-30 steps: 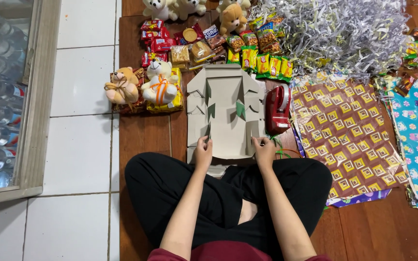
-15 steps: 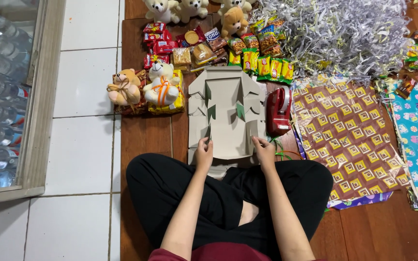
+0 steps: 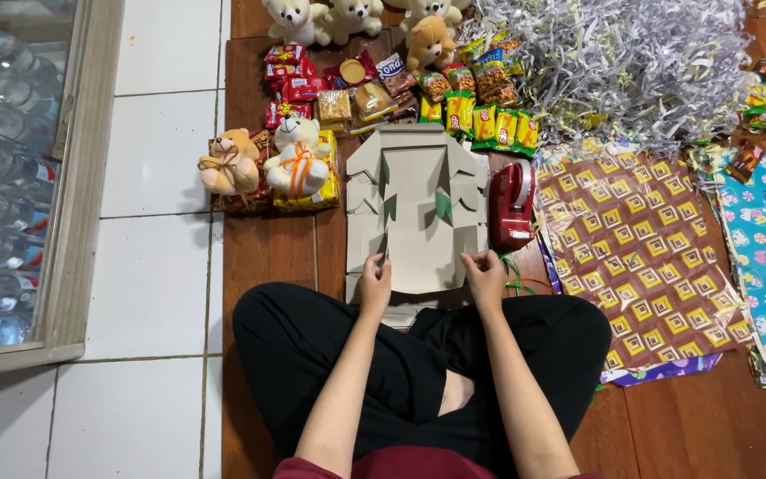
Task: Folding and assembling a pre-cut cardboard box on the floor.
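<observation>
Both hands pinch the near edge of the flat cardboard box blank [image 3: 418, 213]: left hand [image 3: 374, 284] at its 7 o'clock corner, right hand [image 3: 487, 279] at 5. The blank's near edge is hidden behind the knees. Red tape dispenser [image 3: 511, 206] touches it at 3 o'clock; shredded paper [image 3: 622, 62] is cut off at 1.

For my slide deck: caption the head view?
Both hands press a flat cardboard box blank among snacks.

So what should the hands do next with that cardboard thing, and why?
Probably fold up the near edge of the flat cardboard box blank. The left hand and right hand both pinch that edge, the blank lies unfolded on the floor, and its side flaps are cut but not yet raised.
</observation>
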